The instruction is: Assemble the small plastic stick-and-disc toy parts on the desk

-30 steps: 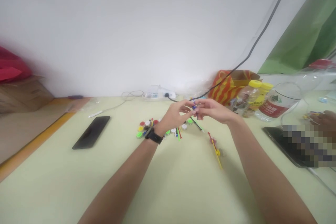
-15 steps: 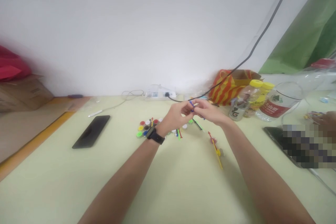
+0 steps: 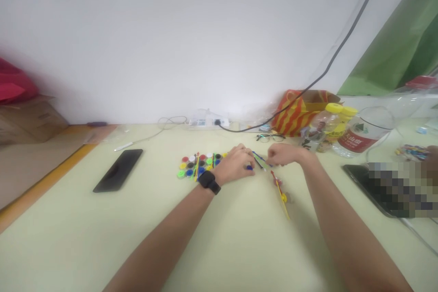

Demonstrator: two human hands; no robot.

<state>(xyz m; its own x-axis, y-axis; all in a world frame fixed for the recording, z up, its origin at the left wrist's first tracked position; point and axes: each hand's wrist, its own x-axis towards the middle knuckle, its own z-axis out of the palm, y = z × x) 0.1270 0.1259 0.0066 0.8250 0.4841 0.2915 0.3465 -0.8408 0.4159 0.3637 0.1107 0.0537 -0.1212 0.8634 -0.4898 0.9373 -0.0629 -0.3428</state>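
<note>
My left hand (image 3: 237,164), with a black watch on the wrist, is low over the table at the right end of a cluster of coloured round discs (image 3: 202,163). Its curled fingers and thumb close around a small dark blue disc (image 3: 249,168). My right hand (image 3: 284,153) is closed, pinching the near end of a thin blue stick (image 3: 260,157). A dark stick (image 3: 259,163) lies beside it. Closer to me is a yellow stick (image 3: 284,203) with a red arrow-like tip and red and yellow discs along it. My left hand hides part of the cluster.
A black phone (image 3: 118,170) lies at left. Glasses (image 3: 270,137), a power strip (image 3: 205,121), a striped bag (image 3: 290,112) and bottles (image 3: 359,134) stand or lie at the back. Far right, another person's hand (image 3: 429,162) is near sticks and a tablet (image 3: 362,189).
My hands, together above the table half a second ago, have come down and moved apart. The left is now over the discs; the right holds the blue stick low at the table.
</note>
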